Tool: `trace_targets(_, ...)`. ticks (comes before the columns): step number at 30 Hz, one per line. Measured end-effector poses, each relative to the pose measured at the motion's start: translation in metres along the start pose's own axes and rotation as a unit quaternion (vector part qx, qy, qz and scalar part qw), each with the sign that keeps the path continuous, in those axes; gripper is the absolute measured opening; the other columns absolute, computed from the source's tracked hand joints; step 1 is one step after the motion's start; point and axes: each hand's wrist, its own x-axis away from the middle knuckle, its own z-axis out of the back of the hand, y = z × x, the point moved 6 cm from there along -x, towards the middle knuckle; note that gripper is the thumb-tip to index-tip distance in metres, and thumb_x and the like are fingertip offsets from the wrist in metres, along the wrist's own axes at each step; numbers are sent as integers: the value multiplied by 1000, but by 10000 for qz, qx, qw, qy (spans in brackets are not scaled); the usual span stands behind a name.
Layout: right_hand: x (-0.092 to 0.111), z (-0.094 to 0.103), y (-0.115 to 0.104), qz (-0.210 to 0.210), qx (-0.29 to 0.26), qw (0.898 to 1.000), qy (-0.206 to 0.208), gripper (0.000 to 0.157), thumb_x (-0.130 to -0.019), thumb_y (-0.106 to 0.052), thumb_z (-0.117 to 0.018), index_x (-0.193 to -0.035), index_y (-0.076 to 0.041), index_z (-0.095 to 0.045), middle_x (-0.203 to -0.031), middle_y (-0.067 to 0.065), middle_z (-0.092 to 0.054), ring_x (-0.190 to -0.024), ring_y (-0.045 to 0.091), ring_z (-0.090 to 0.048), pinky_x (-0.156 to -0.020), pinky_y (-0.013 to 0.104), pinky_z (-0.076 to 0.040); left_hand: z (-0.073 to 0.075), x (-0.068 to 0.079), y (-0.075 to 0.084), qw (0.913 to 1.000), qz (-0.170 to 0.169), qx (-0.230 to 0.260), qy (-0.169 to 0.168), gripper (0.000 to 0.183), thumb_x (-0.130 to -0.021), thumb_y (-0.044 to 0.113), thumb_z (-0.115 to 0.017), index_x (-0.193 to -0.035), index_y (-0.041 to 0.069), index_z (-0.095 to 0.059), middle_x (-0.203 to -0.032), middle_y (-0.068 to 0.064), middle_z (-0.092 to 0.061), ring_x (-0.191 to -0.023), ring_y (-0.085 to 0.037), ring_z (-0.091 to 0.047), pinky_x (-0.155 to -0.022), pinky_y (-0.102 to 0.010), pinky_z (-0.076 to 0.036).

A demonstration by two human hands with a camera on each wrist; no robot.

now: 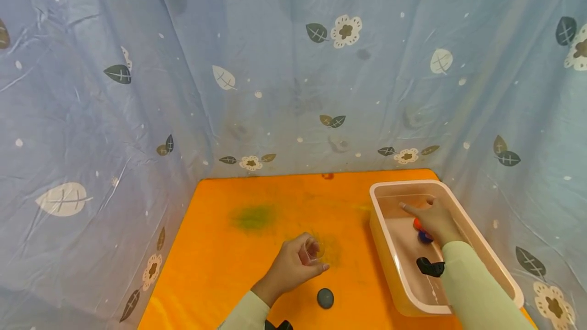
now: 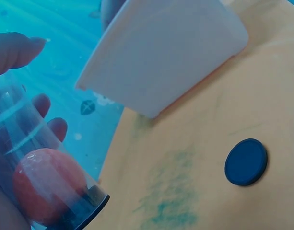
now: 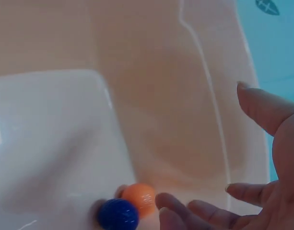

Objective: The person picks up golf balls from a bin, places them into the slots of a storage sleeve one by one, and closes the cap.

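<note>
My left hand (image 1: 290,266) grips a clear plastic cylinder (image 2: 17,122) with a dark bottom. Inside it, against the bottom, lies a reddish-pink ball (image 2: 48,184). Just right of that hand, a round dark disc like a lid (image 1: 325,298) lies flat on the orange surface. My right hand (image 1: 435,220) reaches down into a pale pink bin (image 1: 373,200), its fingers spread and holding nothing. An orange ball (image 3: 139,199) and a dark blue ball (image 3: 118,215) lie together on the bin floor, close to its fingertips. In the head view the hand partly hides them.
The orange tabletop (image 1: 220,269) has a green smudge (image 1: 254,217) left of centre. Blue patterned curtains (image 1: 293,90) hang behind and on both sides. The bin stands at the right edge, close to the right curtain.
</note>
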Motion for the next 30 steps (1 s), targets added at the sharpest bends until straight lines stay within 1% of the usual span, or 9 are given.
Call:
trace_targets(2,-3,-2,7,-164,-48,9998,-70,134,-96,-72,-71,-166,14,4,-104,32,-63,-72,31,-58,-72,46,-56,0,-1,0,10000,-7,-6,9,28,-95,17,-90,-102,10,-63,-118,-5,-69,-115,-21,-72,-95,-33,-58)
trace_targets(5,-6,-3,16,-380,-8,9992,-145,134,-96,-69,-73,-163,17,5,-64,3,-41,-50,19,-45,-52,36,-45,1,-2,0,10000,-35,-20,15,29,-95,17,-90,-101,10,-63,-117,-2,-69,-113,-18,-71,-94,-32,-58)
trace_targets(11,-13,-9,27,-594,-421,9968,-343,123,-99,-56,-76,-166,12,1,-64,0,-45,-51,18,-45,-49,34,-40,1,-4,1,9999,-130,-44,39,31,-96,18,-89,-101,6,-61,-117,-7,-70,-106,-19,-70,-90,-32,-58)
trace_targets(16,-16,-24,37,-859,-925,9905,-554,115,-103,-44,-74,-169,6,5,-59,-2,-33,-46,14,-33,-46,32,-34,1,-3,1,9999,-147,-59,35,29,-95,19,-89,-101,12,-62,-116,1,-69,-106,-22,-71,-90,-32,-59)
trace_targets(17,-16,-26,38,-867,-908,9903,-594,114,-104,-44,-74,-168,7,5,-60,-2,-31,-45,14,-31,-46,32,-34,1,-3,0,9999,-143,-54,31,28,-96,20,-89,-102,13,-63,-116,2,-69,-107,-24,-71,-90,-32,-59)
trace_targets(20,-18,-30,40,-773,-523,9943,-522,103,-101,-44,-76,-164,11,-15,-67,4,-37,-48,17,-36,-46,33,-41,1,-2,-1,9999,-136,-72,20,27,-96,20,-89,-106,13,-65,-116,3,-69,-107,-28,-72,-91,-32,-59)
trace_targets(23,-22,-29,41,-571,99,9976,-366,90,-99,-46,-77,-146,16,-32,-84,14,-49,-59,23,-48,-52,35,-50,1,-1,-3,9999,-121,-88,21,27,-96,19,-89,-107,12,-65,-116,1,-69,-107,-27,-72,-91,-32,-59)
trace_targets(28,-33,-33,49,-304,495,9978,-307,82,-100,-37,-75,-148,18,-38,-107,35,-58,-58,23,-55,-57,35,-52,1,0,-5,9999,-91,-128,21,28,-96,21,-89,-111,12,-67,-114,-2,-71,-103,-23,-72,-89,-32,-59)
trace_targets(30,-36,-37,53,-263,309,9983,-420,79,-101,-28,-73,-152,19,-35,-99,35,-61,-50,20,-54,-54,34,-51,1,1,-6,9999,-85,-137,15,28,-96,22,-89,-112,13,-67,-112,-2,-72,-103,-22,-72,-90,-32,-59)
